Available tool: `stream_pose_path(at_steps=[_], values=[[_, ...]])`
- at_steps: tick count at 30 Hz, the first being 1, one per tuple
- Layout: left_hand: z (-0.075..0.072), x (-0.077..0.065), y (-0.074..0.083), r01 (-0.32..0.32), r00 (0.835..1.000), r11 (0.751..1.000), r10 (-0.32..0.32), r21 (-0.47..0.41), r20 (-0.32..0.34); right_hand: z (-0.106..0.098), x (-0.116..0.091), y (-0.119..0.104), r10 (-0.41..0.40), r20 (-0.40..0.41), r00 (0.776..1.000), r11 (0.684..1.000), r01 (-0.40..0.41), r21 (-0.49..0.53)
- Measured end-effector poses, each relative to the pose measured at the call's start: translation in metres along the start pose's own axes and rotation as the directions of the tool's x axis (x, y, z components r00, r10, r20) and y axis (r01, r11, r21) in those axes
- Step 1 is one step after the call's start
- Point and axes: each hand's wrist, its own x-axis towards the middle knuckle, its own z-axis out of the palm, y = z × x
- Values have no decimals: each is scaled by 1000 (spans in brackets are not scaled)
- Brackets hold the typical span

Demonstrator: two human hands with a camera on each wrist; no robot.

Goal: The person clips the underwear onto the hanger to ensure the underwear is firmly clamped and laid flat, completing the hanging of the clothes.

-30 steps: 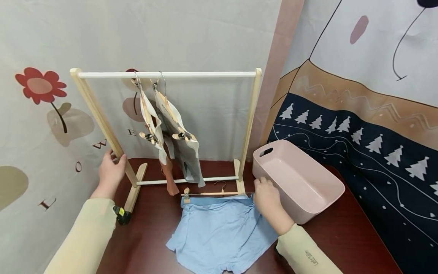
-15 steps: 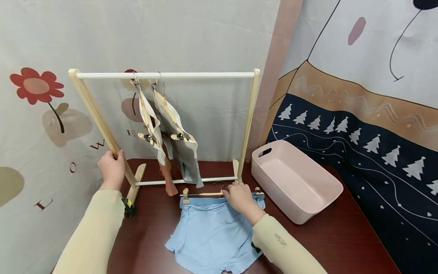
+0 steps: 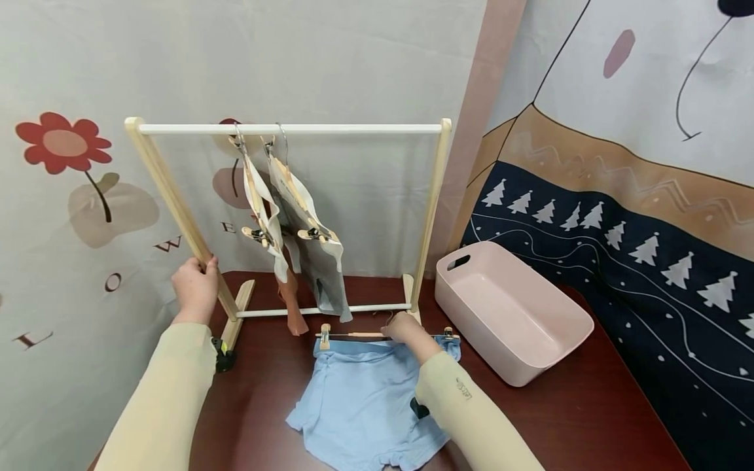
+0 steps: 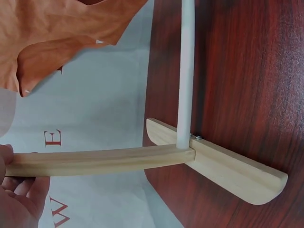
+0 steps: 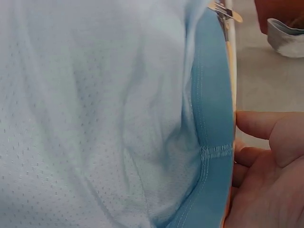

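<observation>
My left hand (image 3: 196, 291) grips the left post (image 3: 177, 203) of a wooden clothes rack low down. In the left wrist view its fingers wrap the post (image 4: 104, 161). My right hand (image 3: 406, 327) holds a clip hanger (image 3: 362, 335) at its middle, by the base of the hook. Light blue shorts (image 3: 368, 399) hang from the hanger's clips (image 3: 325, 337) by the waistband and lie spread on the table. Up close in the right wrist view, thumb and curled fingers of the hand (image 5: 280, 161) pinch the bar behind the waistband (image 5: 213, 114).
Two hangers with clothes, one brown garment (image 3: 288, 301) and one grey garment (image 3: 321, 275), hang from the rack's white rail (image 3: 377, 129). Right of the rack a pink basket (image 3: 489, 288) stands on the dark red table (image 3: 601, 399). Fabric backdrops (image 3: 365, 59) rise behind.
My right hand has moved left from the hanger's right end to its middle and taken hold there, uncovering the right clip. The left hand stays on the post.
</observation>
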Motion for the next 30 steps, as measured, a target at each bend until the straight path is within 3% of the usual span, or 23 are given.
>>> stream_pose_path(at_steps=[3,9,15,22,30], values=[[0,0,0,-5,1000,1000,5,-2,6,-3,-1,4,23,29,999,997,-25,72],[-3,0,1,23,998,999,-21,-26,63,-10,-6,8,14,62,998,995,-20,95],[-4,-1,0,8,997,1000,-7,-11,70,-19,-14,6,-81,-45,996,993,85,77],[-3,-1,-1,-21,998,1000,22,-7,58,-29,-23,7,-187,-166,968,979,198,57],[-3,-1,-2,-14,998,1000,15,-15,55,-40,-28,9,-269,-179,946,960,278,27]])
